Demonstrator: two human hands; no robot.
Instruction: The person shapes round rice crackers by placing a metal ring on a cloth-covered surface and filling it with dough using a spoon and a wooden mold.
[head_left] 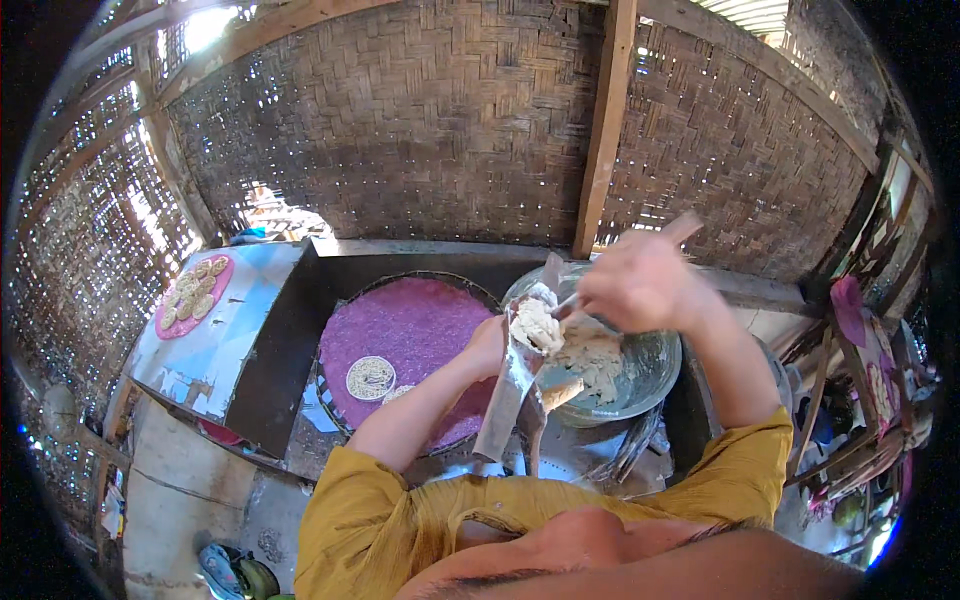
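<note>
My left hand (488,347) is closed around a narrow wooden board (505,410), its fingers partly hidden behind it. A lump of pale, sticky dough (537,328) sits on the board's upper part. My right hand (637,284), slightly blurred, grips a tool with a flat wooden handle (683,228); the tool's other end reaches toward the lump. Beneath my hands is a wide, greyish basin (655,372) with more pale dough (597,362) inside.
Left of the basin lies a round tray with a purple surface (420,305), bearing a pale strand-textured disc (371,378). Farther left, several pale discs (190,295) rest on a pink round sheet on a blue-white table (225,330). A woven wall (420,130) and wooden post (605,130) stand behind.
</note>
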